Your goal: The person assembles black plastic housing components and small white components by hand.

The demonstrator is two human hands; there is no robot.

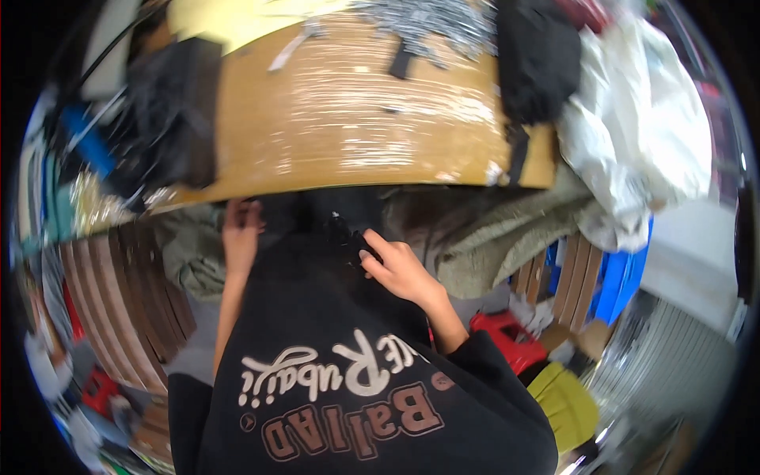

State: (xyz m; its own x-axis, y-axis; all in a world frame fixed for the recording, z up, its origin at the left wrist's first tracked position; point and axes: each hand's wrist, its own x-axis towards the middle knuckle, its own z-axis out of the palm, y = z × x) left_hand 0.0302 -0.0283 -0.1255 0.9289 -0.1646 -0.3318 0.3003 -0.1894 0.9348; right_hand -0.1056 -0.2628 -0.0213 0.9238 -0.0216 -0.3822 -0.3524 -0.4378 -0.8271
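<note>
Just below the table's front edge, my left hand (243,226) is at the left side of my lap, its fingers curled against dark material. Whether it holds anything is hidden in the shadow. My right hand (396,265) is over the middle of my lap, thumb and fingers closed at the edge of a small, glossy black thing (340,233). Its kind is too dark and blurred to make out. Black cloth lies beneath both hands and merges with my black printed shirt (317,309).
The table (332,150), wrapped in clear film, bears a heap of grey pieces (431,22), a yellow sheet (237,17) and a black bag (538,63). White plastic bags (641,103) stand at right. Grey-green cloth (507,245) hangs below the edge. A red stool (511,340) is by my right.
</note>
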